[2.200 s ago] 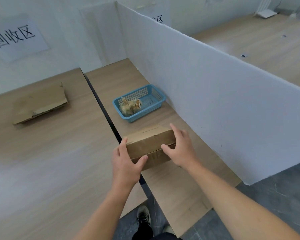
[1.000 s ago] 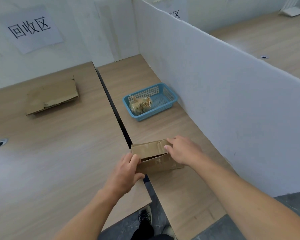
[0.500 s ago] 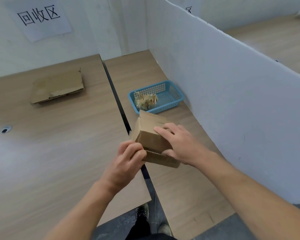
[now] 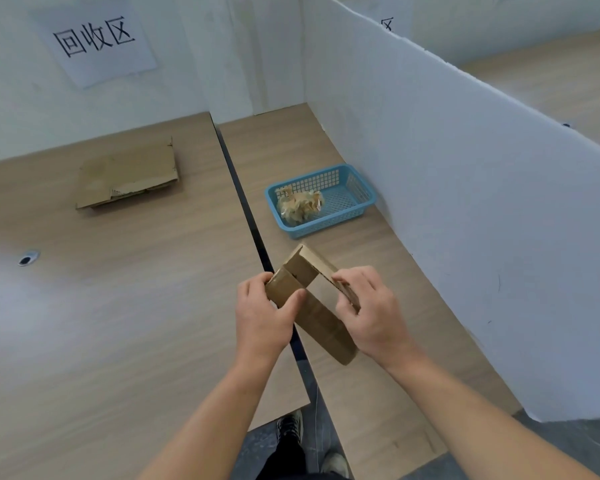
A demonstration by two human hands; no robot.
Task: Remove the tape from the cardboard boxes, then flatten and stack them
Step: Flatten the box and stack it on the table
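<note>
**Both hands on a small cardboard box, held up over the join between two tables**

The person stands at the near edge of two wooden tables pushed side by side, with a dark gap (image 4: pixel 243 202) running away between them. The small brown box (image 4: pixel 317 318) is in both hands, tilted, with one corner pointing up and away and another down towards the person. It hangs just over the gap and the near part of the right table (image 4: pixel 291 143). I can't tell whether its lowest corner touches the wood.

The left hand (image 4: pixel 262 317) grips the left end of the box, fingers curled round the far side and the thumb pressed on the near face. The right hand (image 4: pixel 374 317) holds the right side, with its fingers bent over the upper edge of a cardboard panel. Between the two hands the box gapes open, so the inside of one wall shows.

Beyond the box, on the right table, sits a blue plastic basket (image 4: pixel 321 230) with a crumpled wad of yellowish tape (image 4: pixel 300 204) in its left half. A tall white partition (image 4: pixel 464 202) stands along that table's right side, just beside the basket.

On the left table (image 4: pixel 118 306), well apart from the hands, lies a low pile of flattened cardboard (image 4: pixel 128 176). A paper sign (image 4: pixel 95 39) with three printed characters hangs on the wall behind it. A small round hole (image 4: pixel 28 258) is set into that tabletop nearer the left edge. Down between the forearms, a dark shoe (image 4: pixel 289 427) shows on the floor.
</note>
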